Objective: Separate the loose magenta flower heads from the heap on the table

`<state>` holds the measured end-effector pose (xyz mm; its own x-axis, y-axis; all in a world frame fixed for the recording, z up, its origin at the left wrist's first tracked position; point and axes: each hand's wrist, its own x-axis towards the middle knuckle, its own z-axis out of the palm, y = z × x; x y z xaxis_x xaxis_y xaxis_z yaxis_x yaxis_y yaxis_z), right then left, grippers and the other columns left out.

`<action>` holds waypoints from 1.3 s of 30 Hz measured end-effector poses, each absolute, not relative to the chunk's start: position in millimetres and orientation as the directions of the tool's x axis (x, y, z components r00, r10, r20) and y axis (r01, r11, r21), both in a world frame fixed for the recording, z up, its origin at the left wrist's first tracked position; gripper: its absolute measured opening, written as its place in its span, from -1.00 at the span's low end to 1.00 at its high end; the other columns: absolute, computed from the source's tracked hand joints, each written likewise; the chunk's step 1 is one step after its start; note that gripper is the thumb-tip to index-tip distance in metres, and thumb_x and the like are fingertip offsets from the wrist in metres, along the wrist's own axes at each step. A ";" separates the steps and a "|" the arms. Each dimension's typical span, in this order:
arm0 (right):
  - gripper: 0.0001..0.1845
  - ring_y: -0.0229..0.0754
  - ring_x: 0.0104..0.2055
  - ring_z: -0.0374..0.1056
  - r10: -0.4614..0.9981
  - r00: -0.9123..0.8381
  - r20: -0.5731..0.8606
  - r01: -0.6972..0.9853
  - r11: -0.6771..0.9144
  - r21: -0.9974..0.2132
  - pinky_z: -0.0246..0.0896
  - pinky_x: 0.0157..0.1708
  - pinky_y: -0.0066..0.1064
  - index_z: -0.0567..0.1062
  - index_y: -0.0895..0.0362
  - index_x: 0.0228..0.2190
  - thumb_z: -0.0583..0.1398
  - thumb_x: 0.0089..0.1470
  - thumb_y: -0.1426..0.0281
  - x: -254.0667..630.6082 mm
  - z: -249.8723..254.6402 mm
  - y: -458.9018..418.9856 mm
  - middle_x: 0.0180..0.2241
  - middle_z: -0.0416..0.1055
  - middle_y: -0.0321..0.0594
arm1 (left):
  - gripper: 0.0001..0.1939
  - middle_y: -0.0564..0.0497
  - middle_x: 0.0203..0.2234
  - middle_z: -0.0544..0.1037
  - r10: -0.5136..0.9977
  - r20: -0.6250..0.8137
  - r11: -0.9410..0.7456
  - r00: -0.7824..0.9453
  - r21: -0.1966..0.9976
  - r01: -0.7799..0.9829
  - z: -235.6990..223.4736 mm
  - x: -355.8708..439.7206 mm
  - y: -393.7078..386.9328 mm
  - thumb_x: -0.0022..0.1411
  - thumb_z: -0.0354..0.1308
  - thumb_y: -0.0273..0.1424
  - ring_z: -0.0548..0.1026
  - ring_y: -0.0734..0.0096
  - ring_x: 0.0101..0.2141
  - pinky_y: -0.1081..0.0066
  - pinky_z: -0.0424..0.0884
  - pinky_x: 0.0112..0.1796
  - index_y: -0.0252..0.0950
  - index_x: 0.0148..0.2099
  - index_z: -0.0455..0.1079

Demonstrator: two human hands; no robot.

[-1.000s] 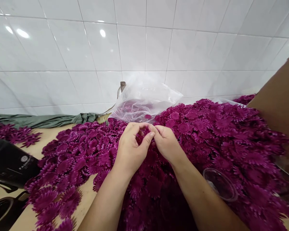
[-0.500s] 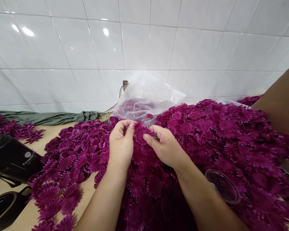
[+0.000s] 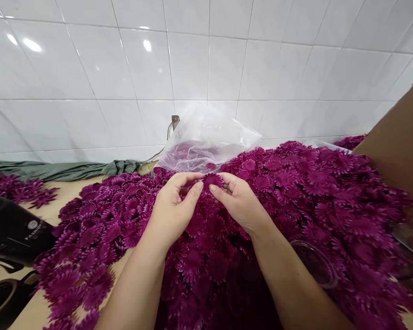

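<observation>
A magenta artificial flower head (image 3: 213,180) with a fringed petal edge is pinched between both hands at the centre. My left hand (image 3: 179,199) grips its left side between thumb and fingers. On its right side, my right hand (image 3: 236,196) has the thumb on the front and the fingers behind. Beneath and around both hands spreads a deep heap of similar flower heads (image 3: 296,183). Just behind the hands lies a clear plastic bag (image 3: 209,133), with magenta showing through it.
At left stand a black bottle (image 3: 17,231) and a dark mug (image 3: 8,298) on the tan table (image 3: 120,270). A round clear plastic lid (image 3: 315,263) rests on the heap near my right forearm. A cardboard box (image 3: 395,151) rises at right. Green cloth (image 3: 65,169) lies along the tiled wall (image 3: 278,68).
My left hand has rolled so its thumb lies nearer the right thumb. Only one flower head now shows clearly between the hands, held a little higher. The view has shifted slightly.
</observation>
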<state>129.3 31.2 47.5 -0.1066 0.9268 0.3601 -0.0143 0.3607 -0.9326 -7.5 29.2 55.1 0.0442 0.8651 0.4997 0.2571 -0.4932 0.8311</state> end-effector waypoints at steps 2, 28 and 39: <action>-0.88 -0.23 -0.35 0.30 0.919 -0.098 0.381 0.012 0.384 -0.923 0.22 -0.25 -0.34 0.38 0.14 -0.44 0.17 -0.08 0.34 129.0 45.2 32.8 -0.43 0.39 -0.26 | -0.76 -0.07 -0.27 0.55 0.860 0.509 -0.501 0.036 0.829 0.249 52.9 -3.7 29.8 0.06 0.14 -0.35 0.49 0.30 -0.25 0.30 0.39 -0.13 -0.32 -0.21 0.46; -0.78 -0.32 -0.52 0.07 0.906 -0.264 0.330 0.207 0.387 -0.898 0.02 -0.50 -0.44 0.25 0.13 -0.58 0.06 0.03 0.32 117.0 48.9 22.1 -0.59 0.14 -0.36 | -0.88 0.06 -0.54 0.45 0.795 0.595 -0.446 -0.120 0.707 0.550 45.0 -4.7 33.5 0.13 0.01 -0.44 0.38 0.37 -0.46 0.38 0.25 -0.36 -0.25 -0.44 0.30; -0.83 -0.35 -0.55 0.01 0.926 -0.208 0.315 0.118 0.343 -0.932 -0.04 -0.55 -0.48 0.32 0.14 -0.55 0.07 0.00 0.35 119.8 48.6 23.7 -0.58 0.16 -0.38 | -0.84 0.14 -0.64 0.41 0.956 0.169 -0.260 -0.239 0.867 -0.426 49.1 -2.6 40.1 -0.10 0.23 -0.43 0.34 0.54 -0.57 0.53 0.26 -0.48 -0.29 -0.47 0.26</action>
<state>119.8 23.7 48.6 -0.2081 0.9260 0.3150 0.1179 0.3435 -0.9317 -2.6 40.1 49.1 -0.2392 0.9561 0.1691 -0.4260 -0.2599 0.8666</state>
